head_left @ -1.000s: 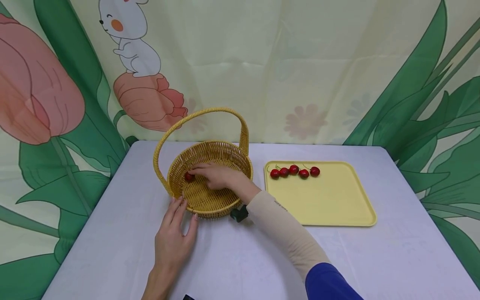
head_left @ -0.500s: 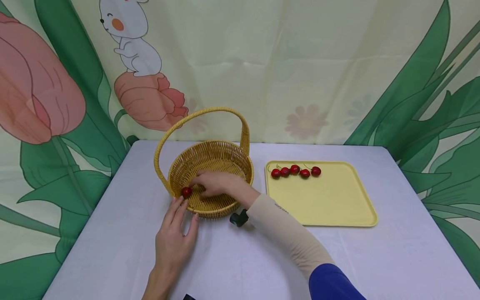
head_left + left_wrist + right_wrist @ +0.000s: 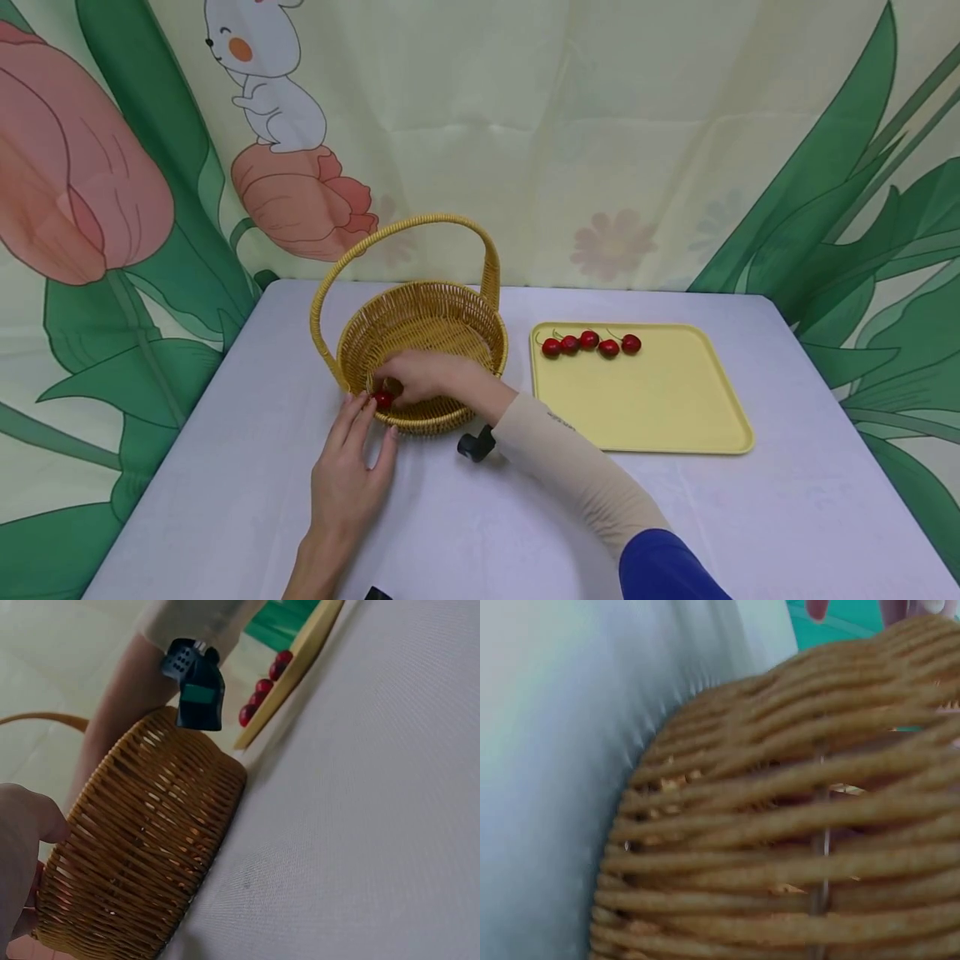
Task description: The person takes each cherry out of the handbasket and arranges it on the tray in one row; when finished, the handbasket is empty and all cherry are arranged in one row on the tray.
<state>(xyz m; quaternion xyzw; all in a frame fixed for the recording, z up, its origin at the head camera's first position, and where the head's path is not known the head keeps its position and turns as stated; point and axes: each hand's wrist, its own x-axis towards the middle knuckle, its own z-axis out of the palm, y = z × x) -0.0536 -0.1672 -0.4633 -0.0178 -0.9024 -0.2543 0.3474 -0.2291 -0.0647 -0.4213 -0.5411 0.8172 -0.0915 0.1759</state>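
One dark red cherry point(image 3: 383, 400) lies low inside the near left side of a round, golden-brown wicker basket point(image 3: 420, 293). My right hand point(image 3: 423, 373) reaches down into the basket from the right, its thumb and fingers bent about the cherry in a pinch. The fingertips are partly hidden behind the hand and the cherry. My left hand point(image 3: 352, 475) rests with fairly straight fingers against the basket's near left rim. In the left wrist view, the left thumb point(image 3: 49, 821) touches the woven wall.
To the basket's right lies a yellow tray point(image 3: 637, 408), with several stemmed cherries point(image 3: 588, 340) in a row along its far edge. A tall handle point(image 3: 435, 220) arches over the basket. A black wrist device point(image 3: 476, 444) sits under the right wrist, beside the basket.
The cherry in the basket has rolled toward the near rim. My right hand has followed it and its fingers have come round it. My left hand has stayed in place.
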